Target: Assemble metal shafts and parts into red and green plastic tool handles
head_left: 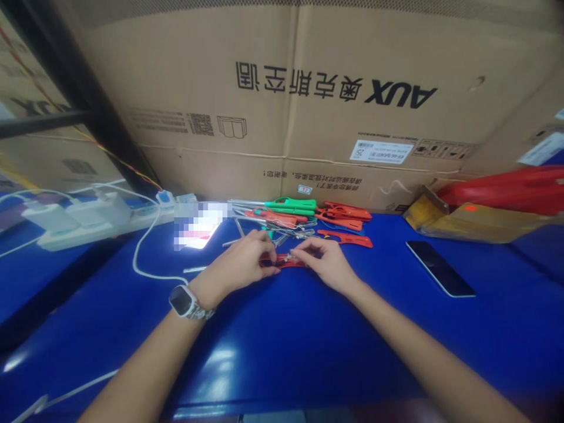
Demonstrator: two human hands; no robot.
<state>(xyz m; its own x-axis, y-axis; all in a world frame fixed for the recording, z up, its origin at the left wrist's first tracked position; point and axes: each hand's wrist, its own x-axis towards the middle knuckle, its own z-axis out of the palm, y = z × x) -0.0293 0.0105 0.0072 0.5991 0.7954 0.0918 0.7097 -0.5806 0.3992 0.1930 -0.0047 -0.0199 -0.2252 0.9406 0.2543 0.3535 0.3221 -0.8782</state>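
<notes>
My left hand (247, 258), with a watch (181, 301) on its wrist, is closed on a red lighter casing (293, 263) lying low over the blue table. A thin metal tube (194, 269) sticks out to the left behind that wrist. At the casing's right half, my right hand (329, 263) pinches a small pale part (289, 257), whose exact kind is too small to tell. Fingers cover much of the casing's inside. Just beyond both hands lies a pile of stick lighters and shells, with green ones (291, 205) and orange-red ones (346, 216). Loose metal pieces lie among them.
A large cardboard box (282, 126) walls off the back. At left are a lit phone screen (205, 226), a white power strip (118, 223) with chargers, and a white cable (137, 252). On the right lie a dark phone (438, 269) and an open carton (480, 226) holding red material.
</notes>
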